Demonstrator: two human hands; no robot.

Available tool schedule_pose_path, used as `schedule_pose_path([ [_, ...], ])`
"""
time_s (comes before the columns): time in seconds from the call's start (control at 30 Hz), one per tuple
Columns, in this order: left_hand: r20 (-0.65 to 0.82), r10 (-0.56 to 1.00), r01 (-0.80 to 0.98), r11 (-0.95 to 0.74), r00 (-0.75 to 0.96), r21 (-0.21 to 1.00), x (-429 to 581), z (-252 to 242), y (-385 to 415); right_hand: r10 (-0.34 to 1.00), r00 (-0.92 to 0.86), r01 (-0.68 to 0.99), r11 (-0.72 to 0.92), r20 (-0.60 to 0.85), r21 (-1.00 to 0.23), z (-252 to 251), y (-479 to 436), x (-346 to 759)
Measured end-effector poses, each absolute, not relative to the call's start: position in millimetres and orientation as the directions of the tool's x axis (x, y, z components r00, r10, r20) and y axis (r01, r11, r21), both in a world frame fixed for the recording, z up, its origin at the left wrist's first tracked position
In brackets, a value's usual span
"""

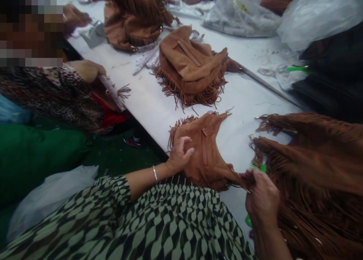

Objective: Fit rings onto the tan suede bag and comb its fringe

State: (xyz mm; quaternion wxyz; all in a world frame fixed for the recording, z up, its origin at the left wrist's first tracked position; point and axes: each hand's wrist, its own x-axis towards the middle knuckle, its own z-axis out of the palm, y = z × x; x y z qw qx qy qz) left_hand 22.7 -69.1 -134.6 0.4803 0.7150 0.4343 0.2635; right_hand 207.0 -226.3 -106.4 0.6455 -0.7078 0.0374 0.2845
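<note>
A tan suede fringed bag (207, 146) lies at the near edge of the white table (153, 105). My left hand (179, 154) rests on the bag's left side, its fingers curled against the suede. My right hand (262, 199) is closed in a pinch on the bag's right corner, where a strap or fringe end comes out. A green-handled tool (256, 167) shows just behind my right hand, partly hidden; whether that hand holds it I cannot tell.
A heap of brown fringed bags (314, 169) fills the right. More tan bags (190, 67) lie mid-table and at the back (133, 21). Clear plastic bags (244, 14) are at the far right. A co-worker's hand (86, 69) at left holds a bag part.
</note>
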Motion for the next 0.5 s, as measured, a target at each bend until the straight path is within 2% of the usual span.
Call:
schedule_pose_path([
  [0.13,-0.042,0.991,0.512,-0.029,0.126,0.859,-22,-144,-51,0.166,0.827,-0.536,-0.052,-0.536,-0.843,-141,-247,223],
  [0.2,-0.201,0.980,0.491,0.171,0.010,0.855,-30,-143,-47,0.168,0.790,-0.584,-0.092,-0.590,-0.807,-157,-255,226],
  [0.23,-0.345,0.938,0.434,0.301,0.025,0.849,-29,-143,-48,0.176,0.776,-0.589,-0.140,-0.606,-0.796,-163,-258,227],
  [0.3,-0.580,0.780,0.299,0.510,0.233,0.807,-21,-145,-51,0.195,0.773,-0.554,-0.255,-0.604,-0.792,-171,-265,230],
  [0.37,-0.607,0.657,0.219,0.578,0.448,0.786,-10,-151,-55,0.203,0.806,-0.456,-0.385,-0.556,-0.802,-176,-271,239],
  [0.43,-0.572,0.658,0.227,0.537,0.489,0.812,1,-157,-56,0.222,0.843,-0.291,-0.579,-0.490,-0.762,-181,-278,254],
  [0.5,-0.549,0.695,0.279,0.474,0.464,0.835,8,-159,-52,0.254,0.843,-0.108,-0.784,-0.474,-0.612,-188,-285,273],
])
